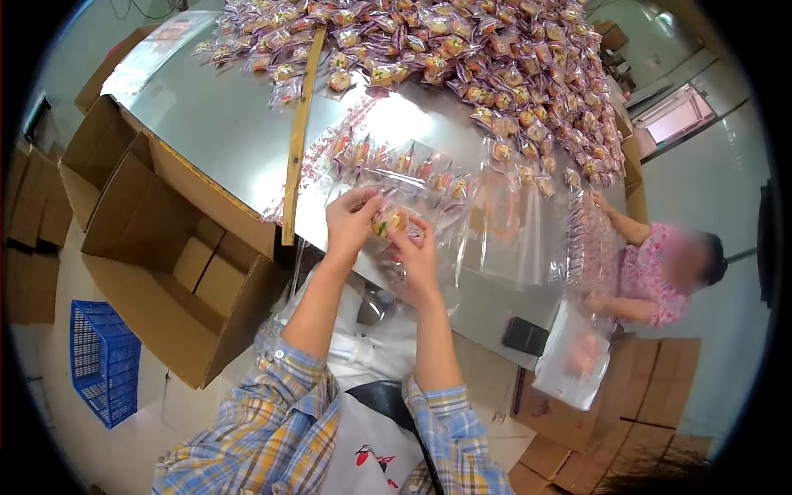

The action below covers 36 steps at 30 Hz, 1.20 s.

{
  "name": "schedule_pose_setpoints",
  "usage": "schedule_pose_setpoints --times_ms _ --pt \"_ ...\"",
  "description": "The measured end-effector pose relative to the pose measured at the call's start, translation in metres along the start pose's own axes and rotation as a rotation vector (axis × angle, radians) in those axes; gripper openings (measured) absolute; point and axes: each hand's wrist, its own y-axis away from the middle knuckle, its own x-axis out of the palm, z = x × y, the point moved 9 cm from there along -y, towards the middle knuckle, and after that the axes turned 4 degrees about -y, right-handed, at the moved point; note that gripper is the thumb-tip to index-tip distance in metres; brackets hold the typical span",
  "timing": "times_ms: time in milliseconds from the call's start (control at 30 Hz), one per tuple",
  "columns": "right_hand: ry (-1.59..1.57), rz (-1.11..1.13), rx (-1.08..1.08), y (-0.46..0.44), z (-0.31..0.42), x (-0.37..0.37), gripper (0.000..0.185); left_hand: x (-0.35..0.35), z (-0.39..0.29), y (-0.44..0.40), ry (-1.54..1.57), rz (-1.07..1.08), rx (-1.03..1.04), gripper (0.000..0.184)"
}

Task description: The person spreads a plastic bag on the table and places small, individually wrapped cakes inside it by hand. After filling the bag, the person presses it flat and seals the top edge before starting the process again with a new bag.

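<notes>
My left hand [351, 221] and my right hand [417, 257] are close together at the table's near edge. Between their fingertips is a small snack packet [389, 220] in clear wrap, with a pale round piece and bits of yellow and green showing. Just beyond it, a row of similar packets [404, 159] lies in or under a large clear plastic bag [452, 206]; the film's glare hides which. More clear plastic hangs below my right hand. A flat clear bag [511, 223] rests on the table to the right.
A big heap of wrapped snacks [511, 70] covers the table's far side. A wooden strip [302, 140] crosses the metal tabletop [219, 124]. An open cardboard box [173, 256] and a blue basket [106, 363] stand left. Right are a phone [525, 336], white bags [569, 355] and a co-worker [660, 272] handling a filled bag.
</notes>
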Motion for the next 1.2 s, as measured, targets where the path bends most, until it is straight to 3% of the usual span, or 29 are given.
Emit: schedule_pose_setpoints --times_ms 100,133,233,267,367,500,533,567,667,767,867,967,1067,1200 --pt "0.007 -0.048 -0.165 -0.031 0.004 -0.002 0.051 0.013 0.008 -0.023 0.031 -0.005 0.002 0.017" --pt "-0.008 -0.079 -0.198 -0.044 0.007 0.000 0.053 0.013 0.007 -0.025 0.137 -0.109 -0.005 0.018" --pt "-0.190 -0.185 -0.196 -0.061 0.019 0.010 0.060 0.010 -0.015 -0.039 -0.084 -0.290 0.284 0.022" --pt "-0.274 -0.221 -0.188 -0.062 0.027 0.013 0.062 0.017 -0.025 -0.030 -0.231 -0.255 0.304 0.024" --pt "-0.238 -0.197 -0.275 -0.071 0.038 0.012 0.060 0.031 -0.031 -0.031 -0.570 -0.227 0.624 0.026" --pt "0.227 -0.334 -0.626 -0.083 0.065 -0.012 0.071 0.077 -0.047 -0.009 -1.042 -0.031 1.019 0.041" --pt "0.376 -0.368 -0.704 -0.083 0.070 -0.015 0.072 0.083 -0.045 -0.011 -1.081 0.005 1.057 0.052" --pt "0.525 -0.402 -0.780 -0.083 0.072 -0.015 0.073 0.087 -0.044 -0.015 -1.158 0.002 1.048 0.053" --pt "0.276 -0.238 -0.618 -0.087 0.072 -0.013 0.073 0.094 -0.036 -0.031 -1.333 0.008 1.012 0.055" --pt "0.808 -0.358 -0.948 -0.056 0.100 0.008 0.070 0.095 -0.020 -0.046 -1.376 0.024 0.956 0.053" --pt "0.640 -0.201 -0.782 -0.058 0.096 0.018 0.067 0.094 -0.016 -0.049 -1.395 0.067 0.911 0.053" --pt "0.350 -0.170 -0.869 -0.066 0.083 0.015 0.066 0.089 -0.002 -0.057 -1.414 0.055 0.921 0.054" --pt "0.247 -0.152 -0.880 -0.071 0.072 0.012 0.067 0.089 0.003 -0.062 -1.427 0.012 0.955 0.055" --pt "0.336 -0.118 -0.941 -0.077 0.066 0.004 0.068 0.092 -0.004 -0.057 -1.449 0.006 0.944 0.056"
